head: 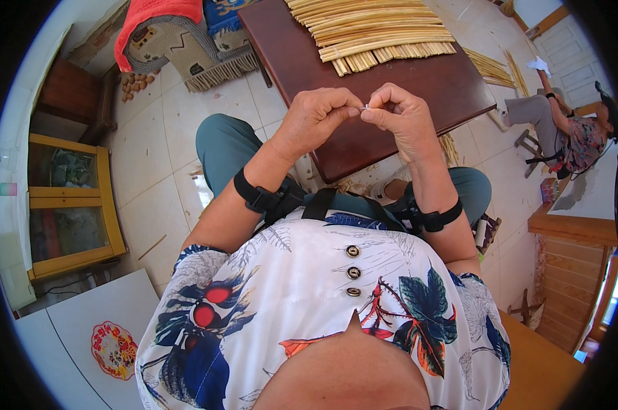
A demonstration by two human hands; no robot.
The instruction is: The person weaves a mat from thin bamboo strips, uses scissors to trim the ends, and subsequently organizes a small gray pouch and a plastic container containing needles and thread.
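Note:
My left hand (316, 120) and my right hand (404, 110) meet fingertip to fingertip above the near part of a dark red wooden table (452, 89). Pinched between both thumbs and forefingers is a thin, needle-like piece (364, 107) with a small whitish bit at the right fingers. It is too small to tell exactly what it is. Beyond my hands, a mat of straw-coloured plant stalks (380, 25) lies on the tabletop, its long stalks side by side. A row of shorter cut ends (416, 51) shows under its near edge.
Loose stalks (488, 66) lie on the tiled floor (145, 123) past the table's right side. A person (570, 128) sits on a low stool at right. To the left are a glass-fronted yellow cabinet (104, 205), a fringed-cover seat (206, 61) and several round brown things (135, 84).

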